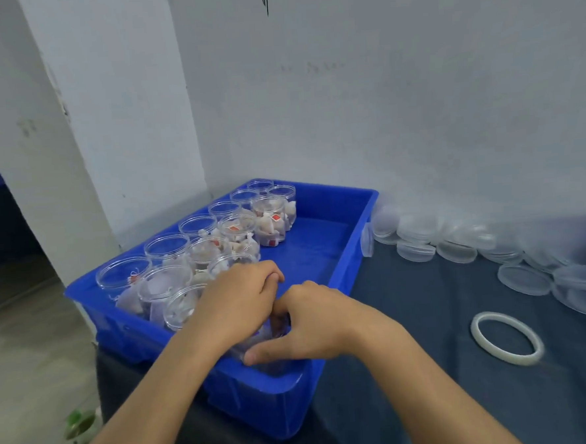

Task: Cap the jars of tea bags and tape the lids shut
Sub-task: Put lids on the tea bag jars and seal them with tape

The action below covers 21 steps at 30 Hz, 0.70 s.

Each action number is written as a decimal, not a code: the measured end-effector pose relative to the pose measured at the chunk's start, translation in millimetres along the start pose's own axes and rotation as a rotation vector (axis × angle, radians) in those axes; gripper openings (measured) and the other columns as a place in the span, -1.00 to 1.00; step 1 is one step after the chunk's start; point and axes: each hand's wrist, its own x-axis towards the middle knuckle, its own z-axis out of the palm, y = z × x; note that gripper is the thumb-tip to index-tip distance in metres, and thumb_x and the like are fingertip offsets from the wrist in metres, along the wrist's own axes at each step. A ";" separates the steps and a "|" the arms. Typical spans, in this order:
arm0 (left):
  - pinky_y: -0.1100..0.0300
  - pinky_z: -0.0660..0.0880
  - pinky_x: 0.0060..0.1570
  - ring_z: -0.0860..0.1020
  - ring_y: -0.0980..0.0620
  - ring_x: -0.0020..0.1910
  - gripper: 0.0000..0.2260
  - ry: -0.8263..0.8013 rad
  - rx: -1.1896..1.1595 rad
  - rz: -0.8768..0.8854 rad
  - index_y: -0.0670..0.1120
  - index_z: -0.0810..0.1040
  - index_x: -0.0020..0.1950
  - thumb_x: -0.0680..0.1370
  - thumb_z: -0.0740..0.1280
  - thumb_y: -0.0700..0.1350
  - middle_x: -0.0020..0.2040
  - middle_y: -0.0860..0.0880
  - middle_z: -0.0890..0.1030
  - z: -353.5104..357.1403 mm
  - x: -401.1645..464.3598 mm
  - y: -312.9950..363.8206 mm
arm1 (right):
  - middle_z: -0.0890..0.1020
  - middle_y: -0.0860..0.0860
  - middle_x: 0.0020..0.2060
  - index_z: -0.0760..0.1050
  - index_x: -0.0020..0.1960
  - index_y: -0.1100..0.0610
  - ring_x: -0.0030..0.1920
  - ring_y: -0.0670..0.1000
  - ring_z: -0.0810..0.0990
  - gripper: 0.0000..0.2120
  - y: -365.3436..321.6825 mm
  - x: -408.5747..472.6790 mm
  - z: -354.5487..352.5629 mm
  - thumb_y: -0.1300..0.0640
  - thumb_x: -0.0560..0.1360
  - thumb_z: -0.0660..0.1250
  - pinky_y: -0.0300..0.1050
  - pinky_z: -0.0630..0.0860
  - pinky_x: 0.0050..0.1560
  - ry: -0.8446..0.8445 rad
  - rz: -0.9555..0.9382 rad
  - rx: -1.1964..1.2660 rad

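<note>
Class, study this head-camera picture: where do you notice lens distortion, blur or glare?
Head view: wide-angle bending tilts the white pillar; the loose clear lids look soft and smeared; the blue crate floor shows a mild sheen; lighting is flat and bluish.

A glossy, smooth blue plastic crate (pixel 336 219) is seen. The jars (pixel 166 246) and loose lids (pixel 525 279) are of clear, shiny plastic. The tape roll (pixel 508 339) looks translucent and slick. The table (pixel 449 384) is covered in dark matt cloth.
</note>
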 end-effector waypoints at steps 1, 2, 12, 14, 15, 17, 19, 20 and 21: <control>-0.01 0.59 0.04 0.67 0.14 -0.11 -0.75 -0.001 -0.035 -0.002 0.19 0.61 0.15 0.72 0.13 0.03 -0.03 0.12 0.73 -0.7 0.5 0.7 | 0.56 -0.12 -0.39 0.54 -0.23 -0.03 -0.33 -0.13 0.52 -0.47 1.1 -0.2 1.7 -0.52 0.34 0.43 -0.15 0.35 -0.31 0.046 -0.012 0.004; -0.01 0.59 0.05 0.68 0.13 -0.12 -0.76 0.001 -0.076 0.000 0.18 0.62 0.14 0.72 0.15 0.02 -0.06 0.10 0.74 -2.6 1.2 2.0 | 0.55 -0.10 -0.42 0.53 -0.25 -0.01 -0.35 -0.12 0.50 -0.47 2.4 -1.1 2.5 -0.49 0.35 0.44 -0.15 0.35 -0.31 0.099 -0.030 0.009; 0.15 0.55 0.03 0.62 0.23 0.17 -0.65 0.319 -0.829 0.193 0.11 0.58 0.30 0.55 0.28 0.15 0.15 0.20 0.67 -45.1 4.5 88.5 | 0.58 -0.10 -0.34 0.53 -0.20 -0.01 -0.29 -0.07 0.52 -0.52 32.8 -37.7 -64.1 -0.44 0.36 0.39 -0.20 0.39 -0.26 0.736 -0.098 0.176; 0.00 0.55 0.26 0.57 0.15 0.31 -0.53 0.365 -0.905 0.204 0.07 0.49 0.44 0.54 0.29 0.15 0.30 0.14 0.60 -38.6 6.0 112.1 | 0.61 -0.04 -0.31 0.55 -0.15 0.02 -0.28 -0.02 0.55 -0.57 43.7 -49.7 -77.1 -0.36 0.39 0.41 -0.07 0.47 -0.21 0.851 -0.081 0.213; -0.02 0.50 0.37 0.52 0.17 0.38 -0.47 0.347 -0.937 0.204 0.05 0.44 0.50 0.53 0.29 0.14 0.38 0.13 0.56 -30.9 6.3 122.7 | 0.62 -0.03 -0.29 0.55 -0.14 0.03 -0.24 0.03 0.57 -0.58 51.1 -56.3 -81.9 -0.34 0.41 0.41 0.00 0.50 -0.17 0.888 -0.057 0.226; 0.10 0.42 0.46 0.41 0.28 0.47 -0.37 0.256 -1.063 0.210 0.06 0.33 0.59 0.51 0.28 0.11 0.49 0.14 0.45 -6.0 1.7 144.3 | 0.62 -0.06 -0.28 0.54 -0.14 0.03 -0.22 0.00 0.58 -0.60 68.6 -71.0 -86.1 -0.31 0.40 0.40 0.00 0.52 -0.15 0.909 -0.003 0.245; 0.32 0.36 0.45 0.29 0.40 0.51 -0.30 0.173 -1.212 0.207 0.08 0.22 0.67 0.50 0.23 0.05 0.60 0.16 0.33 27.0 -7.8 165.6 | 0.60 -0.09 -0.30 0.53 -0.15 0.02 -0.25 -0.04 0.54 -0.61 87.5 -86.0 -80.3 -0.32 0.40 0.42 -0.08 0.50 -0.17 0.904 0.047 0.239; 0.33 0.32 0.48 0.25 0.40 0.53 -0.28 0.151 -1.253 0.189 0.07 0.17 0.69 0.50 0.20 0.03 0.63 0.16 0.28 45.0 -11.2 174.8 | 0.59 -0.08 -0.31 0.53 -0.16 0.02 -0.27 -0.03 0.53 -0.60 97.6 -93.0 -73.6 -0.32 0.42 0.45 -0.08 0.49 -0.18 0.902 0.078 0.234; 0.24 0.29 0.55 0.22 0.37 0.57 -0.27 0.129 -1.277 0.170 0.07 0.14 0.70 0.50 0.19 0.01 0.65 0.15 0.24 62.9 -13.6 182.0 | 0.59 -0.05 -0.32 0.53 -0.16 0.03 -0.27 -0.01 0.53 -0.60 107.9 -99.9 -65.1 -0.31 0.43 0.48 -0.06 0.50 -0.18 0.900 0.116 0.231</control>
